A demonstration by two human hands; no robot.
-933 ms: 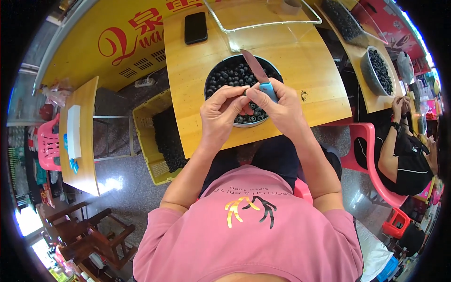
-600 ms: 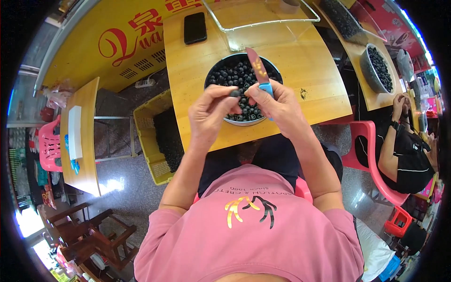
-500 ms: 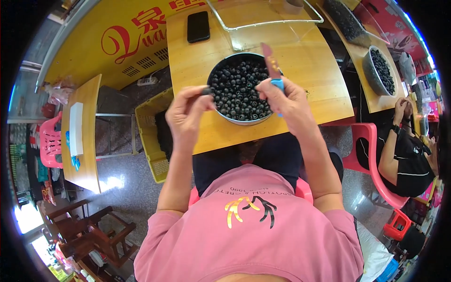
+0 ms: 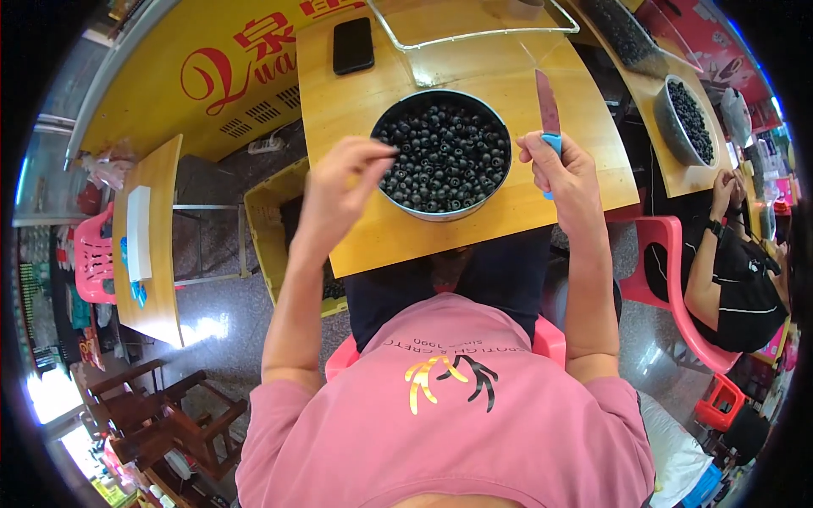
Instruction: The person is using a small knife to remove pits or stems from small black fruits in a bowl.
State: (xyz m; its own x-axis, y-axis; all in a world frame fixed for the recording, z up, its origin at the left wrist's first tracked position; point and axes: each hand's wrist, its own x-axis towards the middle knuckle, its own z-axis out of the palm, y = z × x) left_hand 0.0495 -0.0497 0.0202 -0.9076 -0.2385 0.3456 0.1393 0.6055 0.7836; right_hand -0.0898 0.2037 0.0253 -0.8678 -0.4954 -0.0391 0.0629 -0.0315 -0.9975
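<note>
A round metal bowl (image 4: 444,217) stands near the front of the wooden table, filled with small, dark, round fruits or nuts (image 4: 445,157). Some of them show a pale ring at one end. At the bowl's left rim is my left hand (image 4: 339,195), blurred, its thumb and forefinger drawn close together; whatever is between them is not clear. My right hand (image 4: 569,173) is closed round the blue handle of a small knife (image 4: 549,106) to the right of the bowl. The reddish blade points up and away from me.
A black phone (image 4: 353,46) lies at the table's far left, near a clear, white-edged tray (image 4: 483,37). Below the left edge is a yellow crate (image 4: 269,245). To the right, a person (image 4: 737,279) sits at another table with a bowl of similar dark pieces (image 4: 690,123).
My right hand has moved right with the knife, away from the bowl. The small dark piece seen earlier in my left fingertips cannot be made out now; that hand is at the rim.
</note>
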